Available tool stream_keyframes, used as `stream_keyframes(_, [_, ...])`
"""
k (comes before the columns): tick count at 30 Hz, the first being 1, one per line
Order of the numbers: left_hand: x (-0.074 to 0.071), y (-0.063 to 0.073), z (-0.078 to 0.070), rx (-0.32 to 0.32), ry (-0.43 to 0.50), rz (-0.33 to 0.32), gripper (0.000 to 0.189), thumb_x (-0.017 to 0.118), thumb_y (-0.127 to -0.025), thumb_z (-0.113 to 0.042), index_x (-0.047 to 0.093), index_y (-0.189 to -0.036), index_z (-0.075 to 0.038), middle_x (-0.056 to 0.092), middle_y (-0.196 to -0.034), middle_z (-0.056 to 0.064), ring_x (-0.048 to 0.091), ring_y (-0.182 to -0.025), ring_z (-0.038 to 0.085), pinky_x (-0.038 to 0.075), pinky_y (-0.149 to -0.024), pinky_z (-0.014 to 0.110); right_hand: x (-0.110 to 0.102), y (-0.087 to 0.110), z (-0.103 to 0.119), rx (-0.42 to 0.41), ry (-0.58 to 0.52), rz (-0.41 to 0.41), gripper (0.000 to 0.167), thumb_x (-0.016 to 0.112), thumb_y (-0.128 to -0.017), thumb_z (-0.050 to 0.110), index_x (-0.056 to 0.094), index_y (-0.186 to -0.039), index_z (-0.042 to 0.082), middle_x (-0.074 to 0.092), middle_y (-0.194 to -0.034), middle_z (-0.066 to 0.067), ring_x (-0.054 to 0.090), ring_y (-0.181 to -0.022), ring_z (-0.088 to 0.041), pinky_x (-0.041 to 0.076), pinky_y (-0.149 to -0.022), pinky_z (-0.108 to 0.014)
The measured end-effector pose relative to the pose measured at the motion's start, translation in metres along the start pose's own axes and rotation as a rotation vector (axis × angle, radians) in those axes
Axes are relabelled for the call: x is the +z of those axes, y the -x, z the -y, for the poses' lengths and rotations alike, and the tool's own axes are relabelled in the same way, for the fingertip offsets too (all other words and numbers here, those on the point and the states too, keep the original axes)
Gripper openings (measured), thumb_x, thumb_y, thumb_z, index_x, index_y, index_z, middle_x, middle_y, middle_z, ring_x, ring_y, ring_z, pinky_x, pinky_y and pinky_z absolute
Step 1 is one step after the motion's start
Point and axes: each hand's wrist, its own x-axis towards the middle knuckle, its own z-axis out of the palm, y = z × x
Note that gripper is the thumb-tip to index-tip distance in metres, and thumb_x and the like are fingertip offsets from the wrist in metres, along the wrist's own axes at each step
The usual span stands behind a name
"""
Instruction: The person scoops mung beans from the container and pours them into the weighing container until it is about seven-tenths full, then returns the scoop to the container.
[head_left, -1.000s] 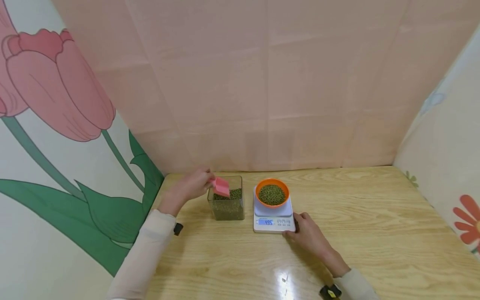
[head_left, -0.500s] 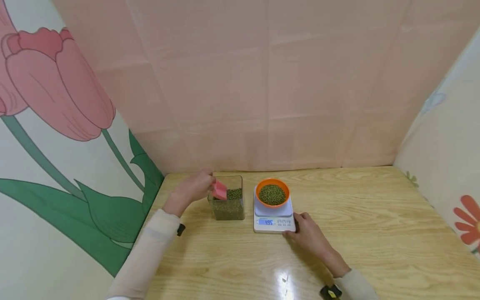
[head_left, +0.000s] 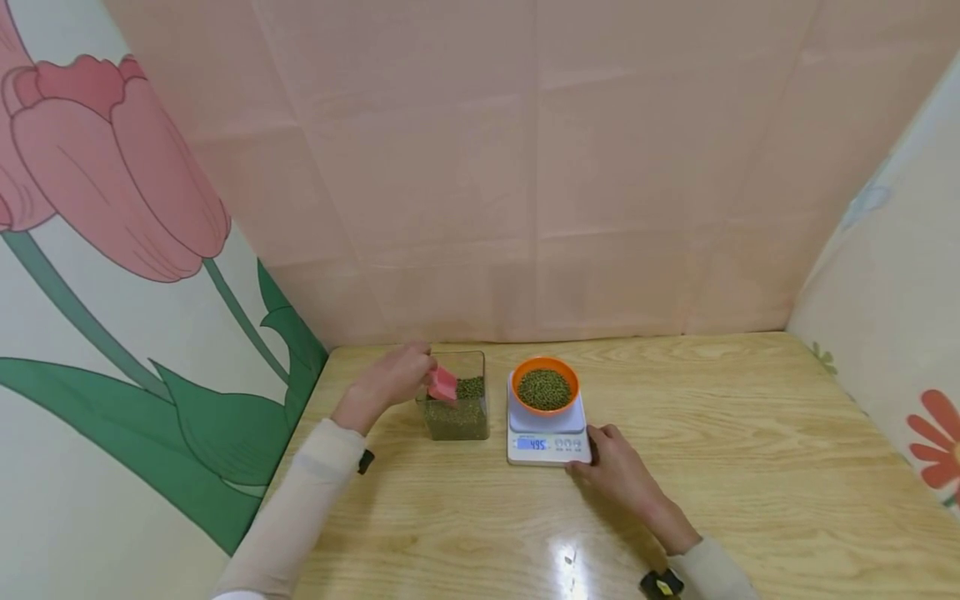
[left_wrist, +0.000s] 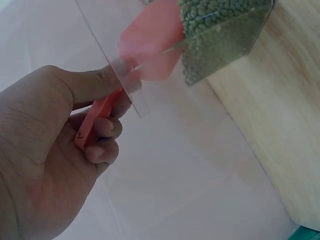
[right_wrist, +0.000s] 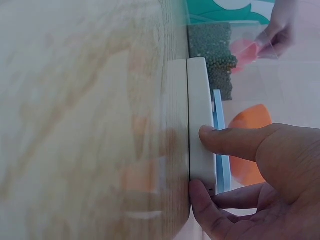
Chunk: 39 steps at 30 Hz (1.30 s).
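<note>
My left hand (head_left: 393, 377) holds a pink scoop (head_left: 443, 384) by its handle, thumb on one side and fingers curled round the other, as the left wrist view shows. The scoop's head is inside a clear square container (head_left: 459, 421), against green mung beans (left_wrist: 217, 15). To the right, a white digital kitchen scale (head_left: 517, 454) bears an orange bowl (head_left: 547, 362) with more mung beans. Its display (head_left: 532, 444) appears to read 495. My right hand (head_left: 618, 467) grips the scale's near right corner, thumb on the front side and fingers at the right side.
The container stands just left of the scale on a wooden table (head_left: 712, 417). A pink sheet (head_left: 525, 208) rises behind the table's back edge. Walls with painted flowers (head_left: 120, 167) border it on the left and right.
My left hand has shifted slightly right and down, and the pink scoop has gone lower into the container and tilted. The right hand, scale and bowl stay put; the reading looks the same.
</note>
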Motion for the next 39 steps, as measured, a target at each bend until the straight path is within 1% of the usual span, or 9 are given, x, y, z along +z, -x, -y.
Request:
stream_keyframes(8, [0.006, -0.005, -0.002, -0.020, 0.038, 0.032, 0.007, 0.074, -0.098, -0.005, 0.078, -0.103, -0.004, 0.064, -0.100, 0.006, 0.056, -0.085, 0.016, 0.053, -0.078, 0.031, 0.000, -0.001, 0.000, -0.009, 0.002, 0.001, 0.070, 0.089, -0.087, 0.019, 0.058, -0.141, -0.013, 0.059, -0.112, -0.021, 0.055, -0.090, -0.023, 0.051, -0.075, -0.033])
stream_keyframes(13, [0.007, -0.007, -0.004, -0.024, 0.074, 0.052, 0.007, 0.072, -0.100, -0.005, 0.078, -0.103, -0.004, 0.063, -0.097, 0.005, 0.056, -0.084, 0.016, 0.052, -0.077, 0.032, 0.000, -0.002, 0.000, -0.008, 0.001, 0.005, 0.072, 0.089, -0.087, 0.020, 0.057, -0.143, -0.014, 0.059, -0.113, -0.021, 0.055, -0.090, -0.023, 0.052, -0.075, -0.034])
stream_keyframes(17, [0.009, -0.009, -0.004, -0.024, 0.099, 0.049, 0.007, 0.072, -0.100, -0.005, 0.078, -0.103, -0.004, 0.064, -0.098, 0.005, 0.058, -0.085, 0.016, 0.054, -0.078, 0.031, -0.001, -0.002, 0.000, -0.014, -0.003, 0.002, 0.073, 0.089, -0.087, 0.020, 0.057, -0.143, -0.014, 0.059, -0.113, -0.022, 0.056, -0.090, -0.024, 0.053, -0.076, -0.036])
stream_keyframes(24, [0.015, -0.012, -0.004, -0.004, 0.119, 0.043, 0.008, 0.071, -0.102, -0.005, 0.078, -0.105, -0.003, 0.066, -0.104, 0.007, 0.064, -0.093, 0.018, 0.057, -0.084, 0.032, 0.000, -0.003, -0.001, 0.000, -0.008, 0.007, 0.073, 0.089, -0.087, 0.019, 0.055, -0.144, -0.013, 0.059, -0.114, -0.021, 0.056, -0.091, -0.024, 0.053, -0.078, -0.037])
stream_keyframes(28, [0.017, -0.014, -0.005, 0.004, 0.155, 0.027, 0.009, 0.070, -0.103, -0.006, 0.078, -0.104, -0.003, 0.066, -0.102, 0.006, 0.063, -0.092, 0.017, 0.057, -0.082, 0.031, 0.001, -0.002, -0.002, 0.003, -0.005, 0.009, 0.074, 0.089, -0.087, 0.019, 0.055, -0.144, -0.015, 0.059, -0.113, -0.021, 0.056, -0.091, -0.024, 0.053, -0.079, -0.038])
stream_keyframes(32, [0.020, -0.016, -0.007, -0.011, 0.211, 0.020, 0.009, 0.070, -0.103, -0.006, 0.078, -0.105, -0.003, 0.065, -0.102, 0.005, 0.061, -0.089, 0.014, 0.056, -0.079, 0.029, 0.002, -0.002, -0.003, 0.006, -0.007, 0.007, 0.074, 0.089, -0.087, 0.019, 0.055, -0.144, -0.015, 0.058, -0.113, -0.021, 0.056, -0.091, -0.024, 0.053, -0.079, -0.038])
stream_keyframes(35, [0.022, -0.017, -0.008, -0.009, 0.205, 0.013, 0.010, 0.069, -0.104, -0.006, 0.078, -0.106, -0.003, 0.067, -0.104, 0.006, 0.063, -0.092, 0.015, 0.057, -0.082, 0.029, 0.002, -0.002, -0.003, 0.005, -0.005, 0.005, 0.075, 0.090, -0.086, 0.019, 0.055, -0.144, -0.015, 0.059, -0.113, -0.021, 0.056, -0.090, -0.023, 0.053, -0.078, -0.037])
stream_keyframes(39, [0.023, -0.018, -0.008, 0.013, 0.162, 0.001, 0.010, 0.068, -0.104, -0.006, 0.078, -0.105, -0.003, 0.068, -0.104, 0.007, 0.065, -0.094, 0.018, 0.058, -0.084, 0.031, 0.002, -0.002, -0.004, 0.004, -0.004, 0.006, 0.075, 0.090, -0.086, 0.020, 0.056, -0.143, -0.014, 0.059, -0.113, -0.020, 0.056, -0.090, -0.023, 0.052, -0.076, -0.035])
